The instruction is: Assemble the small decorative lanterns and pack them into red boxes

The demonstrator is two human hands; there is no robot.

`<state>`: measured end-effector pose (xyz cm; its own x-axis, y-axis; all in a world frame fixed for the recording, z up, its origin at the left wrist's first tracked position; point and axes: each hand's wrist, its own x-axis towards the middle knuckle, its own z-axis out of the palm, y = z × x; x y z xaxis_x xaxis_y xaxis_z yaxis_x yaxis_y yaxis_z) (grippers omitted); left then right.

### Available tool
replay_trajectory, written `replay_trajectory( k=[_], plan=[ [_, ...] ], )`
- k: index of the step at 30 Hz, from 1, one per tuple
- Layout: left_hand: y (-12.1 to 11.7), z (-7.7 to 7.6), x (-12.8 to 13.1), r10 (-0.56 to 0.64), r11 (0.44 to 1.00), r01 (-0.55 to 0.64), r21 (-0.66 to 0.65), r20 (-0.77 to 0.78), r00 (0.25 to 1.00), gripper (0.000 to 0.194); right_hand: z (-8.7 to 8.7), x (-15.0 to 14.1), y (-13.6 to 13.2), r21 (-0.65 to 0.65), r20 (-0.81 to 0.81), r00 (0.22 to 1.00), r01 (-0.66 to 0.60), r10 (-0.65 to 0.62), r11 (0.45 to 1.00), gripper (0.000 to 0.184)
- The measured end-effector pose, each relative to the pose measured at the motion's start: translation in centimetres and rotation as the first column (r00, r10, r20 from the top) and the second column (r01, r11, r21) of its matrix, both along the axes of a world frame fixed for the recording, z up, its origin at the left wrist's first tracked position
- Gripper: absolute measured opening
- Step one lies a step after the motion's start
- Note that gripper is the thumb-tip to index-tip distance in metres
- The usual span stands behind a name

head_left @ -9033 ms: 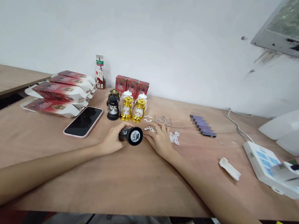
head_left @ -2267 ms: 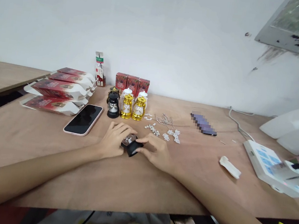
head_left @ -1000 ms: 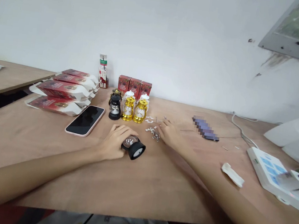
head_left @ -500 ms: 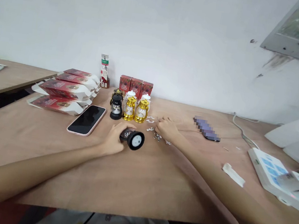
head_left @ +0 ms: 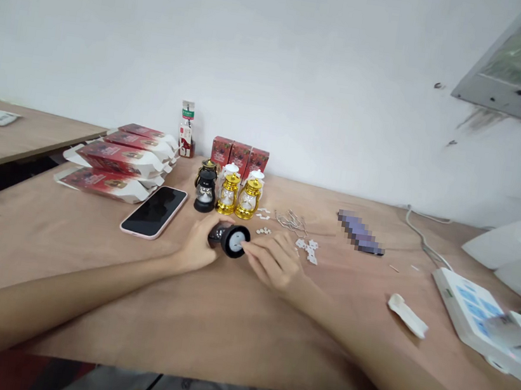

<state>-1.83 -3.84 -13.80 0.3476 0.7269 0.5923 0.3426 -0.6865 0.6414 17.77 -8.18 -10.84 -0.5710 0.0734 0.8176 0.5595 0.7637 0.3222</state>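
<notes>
My left hand [head_left: 200,242] is wrapped around a small black lantern [head_left: 219,234]. The lantern lies tilted, its round base with a pale inner disc [head_left: 236,241] turned toward me and to the right. At the rim of that base, my right hand [head_left: 275,260] has thumb and fingers pinched together; whatever sits between the fingertips is too small to make out. Just beyond the hands lie small white round pieces [head_left: 264,231], thin metal wire pieces [head_left: 291,221] and flat white cut pieces [head_left: 308,248].
Behind stand several small lanterns, among them a gold one [head_left: 247,200] and a black one [head_left: 205,191], before red boxes [head_left: 239,155]. To the left are a phone [head_left: 154,212] and unfolded red-white cartons [head_left: 116,160]. A power strip [head_left: 480,313] and a blurred purple object [head_left: 360,232] are right.
My right hand has moved from the small pieces, left and toward me, to the lantern's base. The wire and white pieces it covered now show. My left hand keeps holding the lantern.
</notes>
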Motion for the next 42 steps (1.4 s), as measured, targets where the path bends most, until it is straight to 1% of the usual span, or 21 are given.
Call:
replay_trajectory(
  k=[6, 12, 14, 18, 21, 23, 27, 30, 35, 39, 42],
  plan=[
    [0.1, -0.3, -0.1, 0.006, 0.999, -0.006, 0.036, 0.0, 1.0, 0.046, -0.6, -0.6, 0.2, 0.068, 0.016, 0.999, 0.049, -0.05, 0.996, 0.012],
    [-0.1, 0.0, 0.0, 0.031, 0.998, -0.03, 0.048, -0.027, 0.999, 0.048, -1.2, -0.5, 0.3, 0.007, 0.016, 0.998, 0.057, -0.057, 0.998, 0.016],
    [-0.1, 0.0, 0.0, 0.039, 0.998, -0.038, 0.048, -0.035, 0.999, 0.051, -1.4, -0.4, 0.3, 0.025, 0.04, 0.996, 0.076, -0.077, 0.997, 0.015],
    [0.0, 0.0, -0.1, 0.058, 0.998, -0.055, 0.036, -0.065, 0.996, 0.053, -1.3, -0.6, 0.2, 0.101, 0.067, 0.989, 0.126, -0.133, 0.987, 0.016],
    [0.0, -0.1, -0.1, 0.085, 0.996, -0.08, 0.043, -0.104, 0.991, 0.055, -1.0, -0.8, 0.1, 0.118, 0.057, 0.989, 0.128, -0.136, 0.985, 0.019],
    [0.0, -0.2, -0.1, 0.096, 0.994, -0.09, 0.054, -0.13, 0.987, 0.056, -0.8, -0.9, 0.0, 0.101, 0.049, 0.989, 0.131, -0.137, 0.986, 0.021],
    [-0.1, -0.3, -0.1, 0.111, 0.991, -0.098, 0.088, -0.16, 0.981, 0.057, -0.6, -0.8, 0.1, 0.027, 0.026, 0.99, 0.136, -0.137, 0.99, 0.025],
    [-0.2, -0.3, -0.1, 0.116, 0.991, -0.103, 0.083, -0.167, 0.979, 0.057, -0.6, -0.8, 0.2, -0.012, 0.016, 0.993, 0.115, -0.115, 0.993, 0.025],
    [-0.2, -0.4, -0.1, 0.11, 0.993, -0.101, 0.066, -0.153, 0.982, 0.056, -0.9, -0.9, 0.2, -0.025, -0.005, 0.996, 0.093, -0.093, 0.995, 0.02],
    [0.0, -0.5, -0.1, 0.098, 0.994, -0.091, 0.065, -0.117, 0.988, 0.055, -1.0, -0.9, 0.1, -0.052, -0.051, 0.997, 0.06, -0.063, 0.997, 0.021],
    [0.1, -0.6, -0.1, 0.093, 0.994, -0.087, 0.065, -0.087, 0.992, 0.054, -1.0, -0.9, 0.1, -0.051, -0.076, 0.995, 0.059, -0.063, 0.997, 0.022]
  ],
)
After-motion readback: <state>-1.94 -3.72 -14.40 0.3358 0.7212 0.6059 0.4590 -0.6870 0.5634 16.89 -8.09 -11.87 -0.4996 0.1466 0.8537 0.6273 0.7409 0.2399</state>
